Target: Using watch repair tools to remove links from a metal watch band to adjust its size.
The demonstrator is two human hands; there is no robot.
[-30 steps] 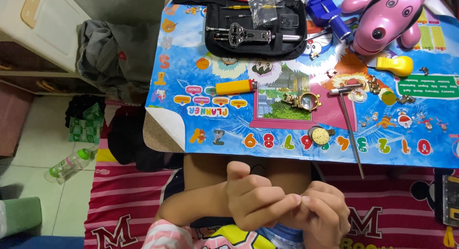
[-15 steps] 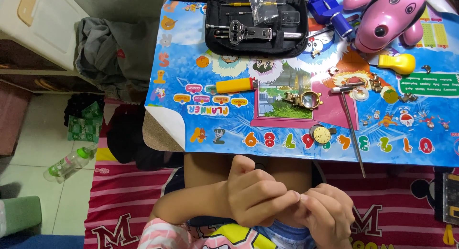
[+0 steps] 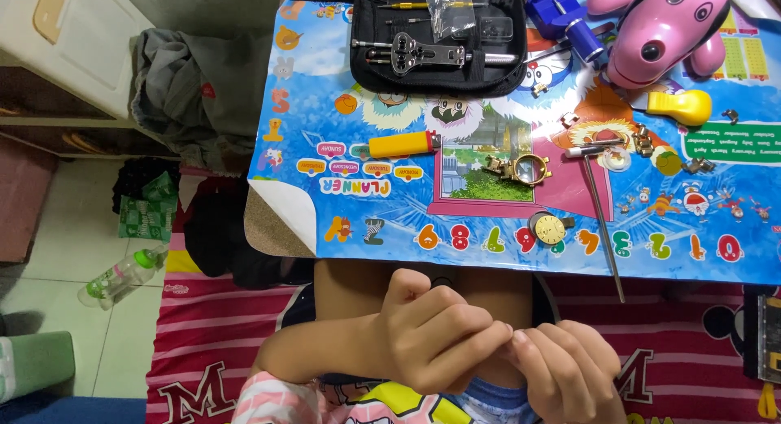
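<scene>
Both hands are held together below the near edge of the worktop [image 3: 309, 229], above the lap. The left hand [image 3: 435, 334] is curled, its fingers [image 3: 480, 343] bent toward the right hand [image 3: 565, 371], whose fingers [image 3: 529, 351] are likewise bent; the fingertips of the two hands meet. Whether anything is pinched between them cannot be told, since the contact point is hidden.

On the worktop, a gold watch case [image 3: 521, 168] lies on the colourful mat [image 3: 358, 204], with a round watch dial [image 3: 551, 228] nearer the edge. A small hammer [image 3: 600, 212] lies just beside both. A yellow lighter [image 3: 403, 144], a black tool case [image 3: 439, 45] and a pink toy dog [image 3: 663, 29] are placed farther back.
</scene>
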